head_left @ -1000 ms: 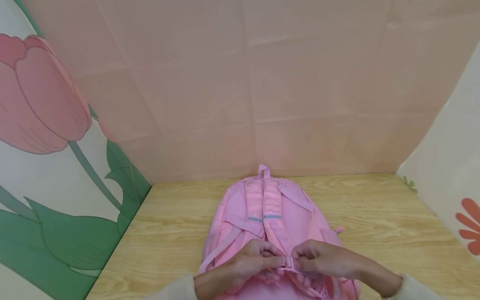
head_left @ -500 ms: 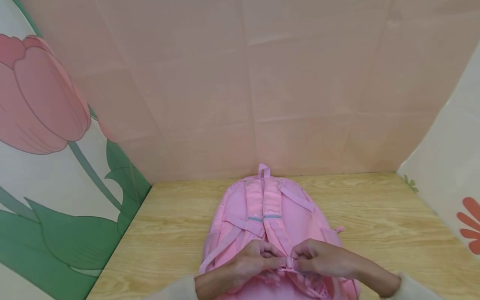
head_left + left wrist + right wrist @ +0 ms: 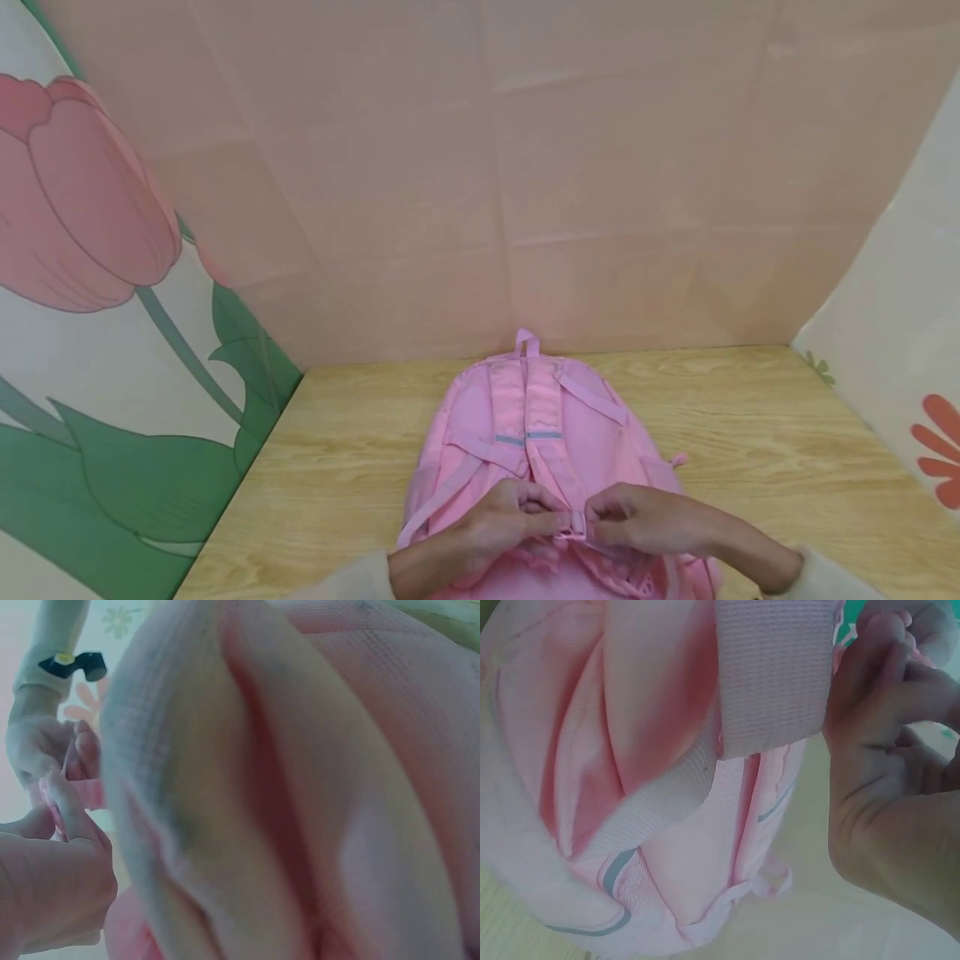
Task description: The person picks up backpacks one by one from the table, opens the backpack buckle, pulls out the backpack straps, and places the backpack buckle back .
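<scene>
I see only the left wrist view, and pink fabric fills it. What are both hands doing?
Observer: In the head view, the left hand and right hand pinch a small pink buckle between them, over the backpack.
Operator: How does the backpack lie?
Observer: Flat on the wooden table, straps side up, with its top loop toward the far wall.
Operator: Is anything else on the straps?
Observer: Grey bands cross both shoulder straps.
</scene>
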The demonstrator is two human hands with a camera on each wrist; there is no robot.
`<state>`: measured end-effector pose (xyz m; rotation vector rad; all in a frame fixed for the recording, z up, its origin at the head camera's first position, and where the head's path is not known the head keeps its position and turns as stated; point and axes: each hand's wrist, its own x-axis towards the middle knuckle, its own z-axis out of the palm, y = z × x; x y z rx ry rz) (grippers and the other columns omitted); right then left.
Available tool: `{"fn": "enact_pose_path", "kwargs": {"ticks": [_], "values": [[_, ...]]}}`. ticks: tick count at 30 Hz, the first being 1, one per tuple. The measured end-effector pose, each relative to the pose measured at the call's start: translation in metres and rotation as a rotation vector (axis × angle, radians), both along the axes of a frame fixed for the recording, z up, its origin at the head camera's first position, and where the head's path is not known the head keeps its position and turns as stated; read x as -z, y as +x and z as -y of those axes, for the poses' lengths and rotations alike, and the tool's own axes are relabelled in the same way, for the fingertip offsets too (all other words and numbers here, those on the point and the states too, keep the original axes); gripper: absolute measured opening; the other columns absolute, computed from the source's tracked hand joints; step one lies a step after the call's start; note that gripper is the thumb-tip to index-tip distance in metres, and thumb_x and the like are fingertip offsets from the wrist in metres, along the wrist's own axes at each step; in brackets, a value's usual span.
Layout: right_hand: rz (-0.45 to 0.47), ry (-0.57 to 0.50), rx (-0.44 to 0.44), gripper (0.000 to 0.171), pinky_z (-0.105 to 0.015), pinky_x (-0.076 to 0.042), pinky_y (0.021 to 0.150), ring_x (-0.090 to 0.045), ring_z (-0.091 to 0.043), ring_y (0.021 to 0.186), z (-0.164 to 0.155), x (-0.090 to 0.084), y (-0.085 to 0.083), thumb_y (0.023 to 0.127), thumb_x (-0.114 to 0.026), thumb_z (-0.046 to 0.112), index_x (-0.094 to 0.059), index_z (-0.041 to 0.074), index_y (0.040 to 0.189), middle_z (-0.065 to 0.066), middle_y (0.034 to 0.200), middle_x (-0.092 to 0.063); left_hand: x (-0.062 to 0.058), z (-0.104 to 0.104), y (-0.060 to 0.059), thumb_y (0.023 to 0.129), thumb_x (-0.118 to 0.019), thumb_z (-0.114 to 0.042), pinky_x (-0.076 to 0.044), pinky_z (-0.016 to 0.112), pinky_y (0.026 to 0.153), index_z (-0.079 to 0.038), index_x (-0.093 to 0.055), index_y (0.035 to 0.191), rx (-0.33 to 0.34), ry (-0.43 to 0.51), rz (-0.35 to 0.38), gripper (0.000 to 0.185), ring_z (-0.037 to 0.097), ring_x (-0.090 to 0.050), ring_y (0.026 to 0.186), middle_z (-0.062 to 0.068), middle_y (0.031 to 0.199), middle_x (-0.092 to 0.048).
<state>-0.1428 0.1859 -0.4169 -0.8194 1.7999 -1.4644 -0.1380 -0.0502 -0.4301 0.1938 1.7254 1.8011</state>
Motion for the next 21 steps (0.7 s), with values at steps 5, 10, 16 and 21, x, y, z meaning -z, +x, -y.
{"fn": "enact_pose_path", "kwargs": {"ticks": [5,10,16,21], "values": [[-0.030,0.009,-0.018,0.023,-0.009,-0.042,0.053,-0.050,0.002,0.060,-0.0012,0.0008,-0.0009,0.099,-0.053,0.007,-0.052,-0.010,0.084,0.009,0.070,-0.052,0.0006,-0.0002,-0.0002,0.089,-0.075,-0.017,-0.064,0.034,0.065,-0.003,-0.069,0.101,-0.005,-0.008,0.000,0.019,0.013,-0.068,0.062,0.003,0.079,-0.072],[-0.033,0.030,0.001,0.016,-0.009,-0.040,0.052,-0.048,0.001,0.060,-0.0017,-0.0007,-0.0006,0.094,-0.053,0.002,-0.055,-0.011,0.086,0.008,0.072,-0.052,0.0010,0.0005,-0.0001,0.090,-0.074,-0.015,-0.064,0.032,0.065,-0.003,-0.069,0.102,-0.005,-0.002,-0.002,0.018,0.012,-0.068,0.063,0.002,0.079,-0.071],[-0.061,0.029,-0.007,0.014,-0.010,-0.040,0.053,-0.046,0.002,0.061,-0.0006,-0.0018,-0.0014,0.094,-0.053,0.001,-0.053,-0.008,0.084,0.008,0.073,-0.050,0.0007,0.0007,-0.0001,0.090,-0.074,-0.015,-0.064,0.033,0.065,-0.002,-0.069,0.101,-0.002,0.005,-0.005,0.017,0.012,-0.069,0.063,0.002,0.078,-0.071],[-0.088,0.030,0.002,0.012,-0.011,-0.043,0.054,-0.050,0.001,0.063,0.0000,-0.0007,-0.0018,0.093,-0.054,0.001,-0.054,-0.006,0.083,0.008,0.073,-0.051,0.0012,0.0007,0.0000,0.090,-0.075,-0.016,-0.064,0.035,0.067,-0.003,-0.069,0.101,-0.003,-0.011,-0.013,0.018,0.013,-0.069,0.064,0.004,0.081,-0.073]]}}
